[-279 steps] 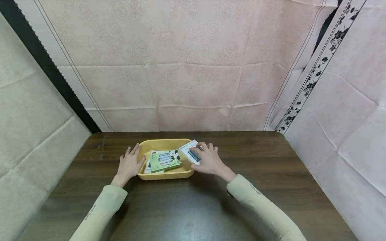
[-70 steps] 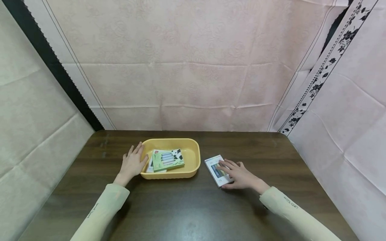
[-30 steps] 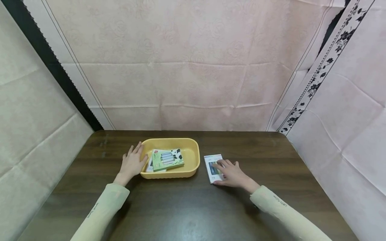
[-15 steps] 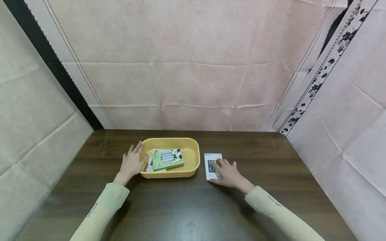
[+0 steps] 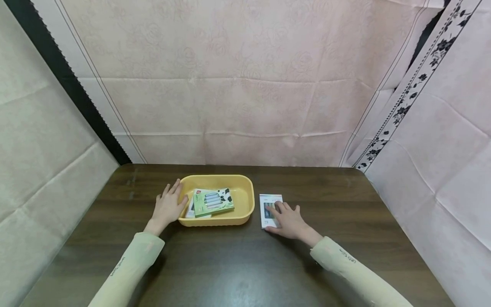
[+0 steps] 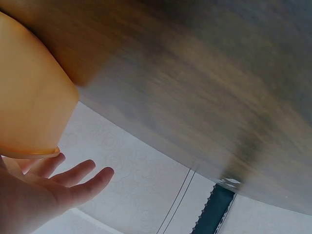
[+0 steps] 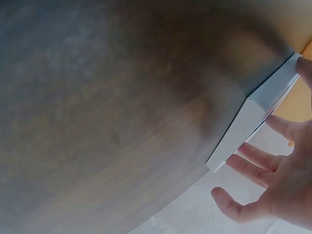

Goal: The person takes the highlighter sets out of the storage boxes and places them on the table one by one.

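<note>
My left hand (image 5: 166, 209) rests against the left end of a yellow plastic tray (image 5: 244, 200), its fingers extended along the rim. Inside the tray a green box (image 5: 211, 204) with a panda print and pictured pens lies on top of a white box (image 5: 190, 211), mostly covered. To the tray's right, a white flat box (image 5: 270, 198) with a dark picture panel lies flat on the table. My right hand (image 5: 287, 219) touches it with spread fingers. In the right wrist view, the thumb (image 7: 304, 70) is at one corner of the white box (image 7: 273, 90) and other fingertips touch its upper edge.
The dark wooden table (image 5: 215, 264) has a glossy reflection near the front. A pale patterned cloth (image 5: 245, 106) hangs behind the table's far edge, with more cloth along both sides. A narrow strip of table lies between the tray and the loose white box.
The white box was lifted from the tray by my right hand and set on the table. It has since turned straighter and slid slightly left. My left hand stayed at the tray.
</note>
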A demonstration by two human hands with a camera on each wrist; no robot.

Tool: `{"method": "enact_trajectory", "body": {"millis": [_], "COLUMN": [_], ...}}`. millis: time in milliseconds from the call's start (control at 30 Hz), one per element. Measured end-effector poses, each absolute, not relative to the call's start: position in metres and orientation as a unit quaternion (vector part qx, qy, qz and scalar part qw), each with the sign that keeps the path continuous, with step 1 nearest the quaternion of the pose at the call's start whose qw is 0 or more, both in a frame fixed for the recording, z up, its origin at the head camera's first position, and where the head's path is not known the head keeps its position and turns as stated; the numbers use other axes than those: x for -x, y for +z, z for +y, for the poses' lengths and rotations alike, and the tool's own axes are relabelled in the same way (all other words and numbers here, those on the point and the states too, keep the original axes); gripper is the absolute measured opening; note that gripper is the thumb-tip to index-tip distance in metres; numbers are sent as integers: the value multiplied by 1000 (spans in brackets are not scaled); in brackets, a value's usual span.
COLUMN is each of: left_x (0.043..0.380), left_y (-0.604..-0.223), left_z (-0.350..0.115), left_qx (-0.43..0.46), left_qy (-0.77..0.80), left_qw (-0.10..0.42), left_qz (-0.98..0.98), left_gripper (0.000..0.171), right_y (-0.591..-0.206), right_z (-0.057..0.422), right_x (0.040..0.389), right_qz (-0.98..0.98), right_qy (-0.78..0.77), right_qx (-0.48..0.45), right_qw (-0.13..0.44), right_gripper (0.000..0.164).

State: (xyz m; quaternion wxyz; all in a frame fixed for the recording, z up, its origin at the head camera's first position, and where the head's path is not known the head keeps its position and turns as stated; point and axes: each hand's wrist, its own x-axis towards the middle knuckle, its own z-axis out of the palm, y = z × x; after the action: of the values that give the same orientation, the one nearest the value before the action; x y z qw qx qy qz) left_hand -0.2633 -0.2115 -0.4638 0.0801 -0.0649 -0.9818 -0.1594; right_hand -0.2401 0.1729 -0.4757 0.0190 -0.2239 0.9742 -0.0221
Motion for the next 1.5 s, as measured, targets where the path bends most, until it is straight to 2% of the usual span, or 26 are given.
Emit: {"method": "enact_trajectory", "body": {"millis": [833,1100,1500], "left_x": [265,264,264], "left_y": [-463,-463,-464], "left_z": [-210,-209,-211], "left_qx": [67,69,65], "left_qy": [-164,-164,-165], "left_qw": [82,82,82], "left_qz": [-981,-981,-981], "left_gripper": [55,55,55], "right_y": [-477,-470,-454], "right_z": [176,178,175], "right_x": [242,242,247], "right_qz": [975,969,958], "right_qy": [-38,-64,-101], "right_qx": [219,232,240], "right_qw": [25,-59,-119], "right_gripper": [68,55,42]}}
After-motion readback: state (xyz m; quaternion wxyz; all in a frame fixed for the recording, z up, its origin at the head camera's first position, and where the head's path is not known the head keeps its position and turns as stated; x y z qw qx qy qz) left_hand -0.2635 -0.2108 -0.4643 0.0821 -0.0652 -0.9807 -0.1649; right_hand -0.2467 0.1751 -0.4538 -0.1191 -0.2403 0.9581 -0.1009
